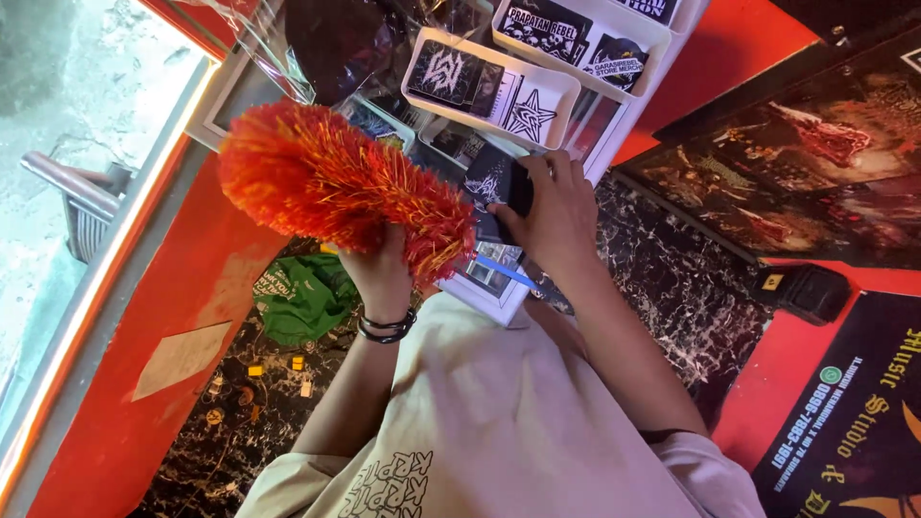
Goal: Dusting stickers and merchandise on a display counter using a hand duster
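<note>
Duster (336,182), orange-red and bristly, is sitting in the left hand (382,273); its fingers are closing round the hidden handle at the lower right end of the brush. Long axis is running from those fingers up and to the left, so the bulk of the bristles is lying above and left of the grip, over the floor side of the display. Dark bands are circling the left wrist.

Moving right: the right hand (554,213) is resting just beside the bristle tips, nearly touching them. Its fingers (537,173) are curling narrow around a small black object (499,187), apparently a packet or card with a pale emblem; exact kind cannot be told. That object is lying up and to the left of the right palm, between the two hands, at the near edge of the white tiered rack (624,134).

White trays (566,91) of black-and-white stickers are standing beyond the right fingers, further up. A green bag (302,297) is lying on the marbled floor below the left fingers.

Right hand is nearer the rack; left is nearer the floor side.
</note>
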